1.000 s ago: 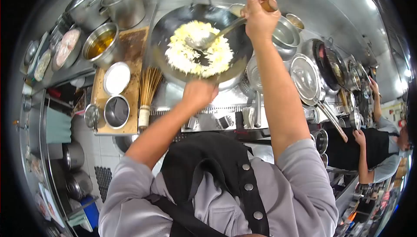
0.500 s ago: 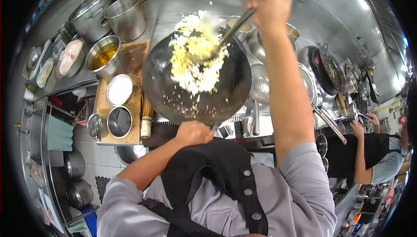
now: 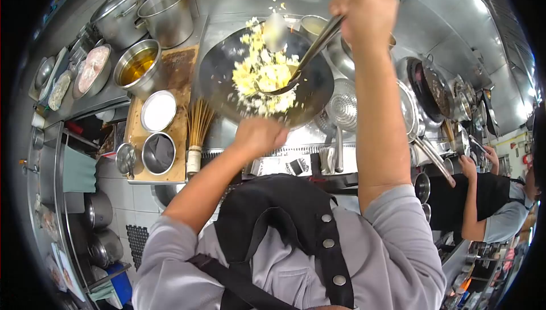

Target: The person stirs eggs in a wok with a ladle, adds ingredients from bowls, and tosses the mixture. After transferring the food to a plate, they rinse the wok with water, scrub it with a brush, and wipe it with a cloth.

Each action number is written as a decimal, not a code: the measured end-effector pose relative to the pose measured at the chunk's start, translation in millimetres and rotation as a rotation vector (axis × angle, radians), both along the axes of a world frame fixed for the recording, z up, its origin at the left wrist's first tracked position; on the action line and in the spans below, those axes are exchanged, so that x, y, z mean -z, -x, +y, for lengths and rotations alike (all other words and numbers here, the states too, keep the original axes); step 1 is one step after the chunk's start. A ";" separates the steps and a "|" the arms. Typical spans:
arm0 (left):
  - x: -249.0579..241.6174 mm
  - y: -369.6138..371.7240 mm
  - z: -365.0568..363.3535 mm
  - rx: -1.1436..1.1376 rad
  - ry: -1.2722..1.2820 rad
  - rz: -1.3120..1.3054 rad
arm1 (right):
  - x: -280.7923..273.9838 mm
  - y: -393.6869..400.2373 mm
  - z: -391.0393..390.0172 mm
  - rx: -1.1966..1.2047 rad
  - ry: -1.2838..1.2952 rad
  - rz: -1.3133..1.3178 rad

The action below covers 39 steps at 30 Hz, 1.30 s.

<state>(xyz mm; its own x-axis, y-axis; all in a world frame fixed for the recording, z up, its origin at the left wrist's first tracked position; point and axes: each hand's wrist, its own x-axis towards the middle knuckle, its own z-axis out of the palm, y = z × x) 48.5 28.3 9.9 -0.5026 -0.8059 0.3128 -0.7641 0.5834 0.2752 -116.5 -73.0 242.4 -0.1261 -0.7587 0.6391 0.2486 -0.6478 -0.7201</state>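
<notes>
A dark wok is in front of me, its near edge blurred by motion. My left hand is closed at that near edge, gripping the wok; the exact grip is hidden under the fingers. Inside, white rice with yellow egg is heaped in the middle, and loose grains hang in the air beyond the far rim. My right hand is wrapped around the upper handle of a ladle. The ladle's bowl sits tilted among the rice and egg.
To the left, a wooden board bears a white-filled bowl, a metal pot and a bamboo brush. An oil pot stands behind. A perforated skimmer lies right of the wok. Another person works at far right.
The wok has shifted away from me and slightly right, with my left hand following. Rice has moved toward the middle. My right hand and the ladle have moved a little right.
</notes>
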 end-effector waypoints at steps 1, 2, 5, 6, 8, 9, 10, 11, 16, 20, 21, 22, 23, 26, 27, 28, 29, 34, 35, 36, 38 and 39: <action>10.0 4.6 -19.1 0.032 0.097 0.125 | 29.1 -14.5 -5.5 0.117 -0.077 0.051; 29.9 9.5 -23.7 -0.006 0.123 0.161 | 59.2 -20.9 -10.6 0.238 -0.158 0.104; 62.5 9.7 10.4 -0.035 0.094 0.160 | 71.8 -10.6 -43.6 0.253 -0.009 0.044; 70.1 4.1 32.2 -0.011 0.036 0.097 | 56.9 -1.7 -41.9 0.257 -0.004 0.047; 35.8 -5.4 54.9 0.107 -0.115 0.057 | 0.7 8.7 -28.4 0.090 0.024 -0.033; 30.5 -6.5 55.4 0.115 -0.065 0.062 | -22.3 -1.2 -3.9 0.212 -0.048 -0.029; 22.8 -3.1 41.8 0.052 -0.031 0.040 | -21.3 6.5 -1.1 0.060 0.016 -0.010; 15.9 0.5 18.5 -0.006 -0.004 0.012 | -16.6 14.8 3.6 -0.089 0.074 0.003; 53.6 11.9 -5.6 -0.038 0.097 0.142 | 84.3 -17.8 -38.7 0.187 -0.022 0.061; 37.1 -12.9 56.0 0.108 -0.110 0.071 | 1.4 4.3 -26.7 0.140 0.016 0.000; 27.4 -14.1 53.9 0.106 -0.063 0.077 | -10.1 13.5 -20.7 0.056 0.034 -0.010; 25.5 -11.1 35.6 0.049 0.001 0.083 | -15.5 12.6 -3.9 -0.009 0.025 0.024; 24.2 -7.0 11.1 -0.002 0.060 0.080 | -13.2 10.6 13.5 -0.070 0.012 0.050; 45.9 6.0 -24.4 -0.017 0.130 0.224 | 72.0 -23.1 -8.6 0.166 -0.102 0.022; 54.6 6.4 -13.2 -0.016 0.130 0.230 | 85.9 -16.9 -25.7 0.182 -0.073 0.062; 63.6 3.7 9.3 -0.018 0.056 0.117 | 75.6 -12.1 -33.8 0.199 -0.073 0.053; 70.2 -0.6 30.4 -0.016 -0.018 0.000 | 60.4 -7.1 -36.5 0.219 -0.074 0.039; 23.2 -12.7 18.2 0.088 0.013 0.095 | -4.1 4.6 0.8 0.008 0.000 0.022; 18.6 -9.3 1.1 0.007 0.077 0.061 | 13.4 11.7 -3.3 -0.059 0.075 0.072; 25.4 -5.8 -7.4 0.013 0.078 0.054 | 30.6 -11.5 4.7 0.095 -0.037 0.088; 54.4 6.2 -19.6 -0.046 0.201 0.226 | 76.7 -28.0 -11.2 0.173 -0.107 0.014; 69.1 -0.5 4.5 -0.008 0.093 0.146 | 65.7 -20.4 -24.5 0.171 -0.101 0.022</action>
<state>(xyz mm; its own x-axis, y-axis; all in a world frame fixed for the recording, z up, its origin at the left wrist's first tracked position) 49.1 32.8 -59.2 -0.4399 -0.7739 0.4556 -0.7247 0.6055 0.3289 -96.1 -97.5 176.6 -0.2452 -0.7878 0.5650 0.1249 -0.6036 -0.7874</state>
